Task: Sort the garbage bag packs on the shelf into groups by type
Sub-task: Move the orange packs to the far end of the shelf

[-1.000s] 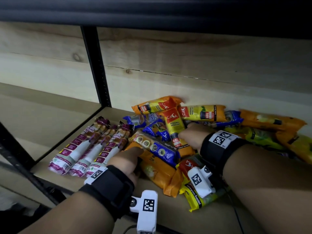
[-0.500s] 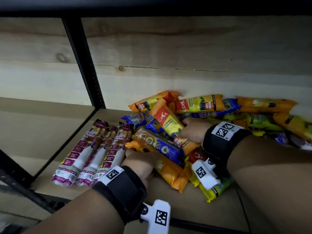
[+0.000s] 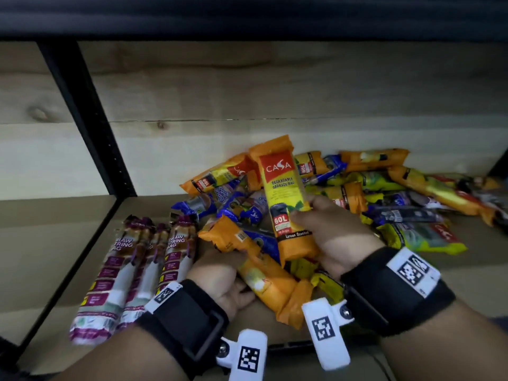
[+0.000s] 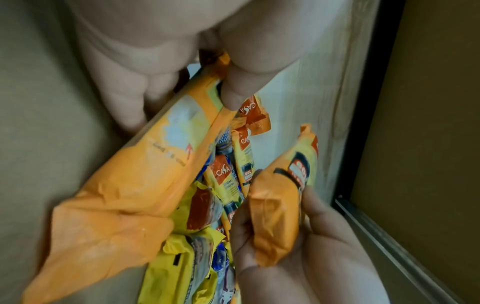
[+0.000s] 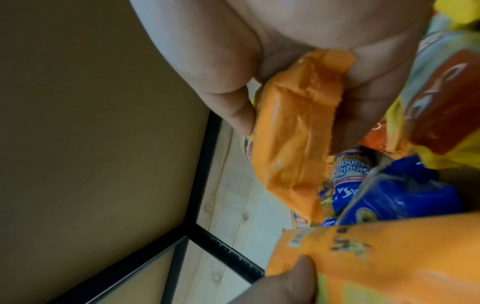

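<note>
Fingers (image 3: pixel 316 204) of right hand (image 3: pixel 330 232) curled round lower half of orange-and-yellow Casa pack (image 3: pixel 286 193), thumb on its front near the "60L" label; pack held upright and tilted slightly left, raised above the pile, printed "Degradable Garbage Bag" and "Lemon Scented". Left hand (image 3: pixel 220 273) gripping second orange pack (image 3: pixel 255 268), thumb across its upper face in left wrist view and remaining fingers underneath; pack lying diagonally, far end toward the pile, near end crumpled beside the wrist. Mixed pile (image 3: pixel 371 193) of orange, yellow and blue packs heaped against the wooden back panel (image 3: pixel 247 92) of the shelf (image 3: pixel 68 257). Three purple-and-white drawstring packs (image 3: pixel 137 270) laid side by side, touching, left of the pile and just beside the left hand. Black upright post (image 3: pixel 82 114) at the back left. Black wrist straps with white coded tags on both forearms.
</note>
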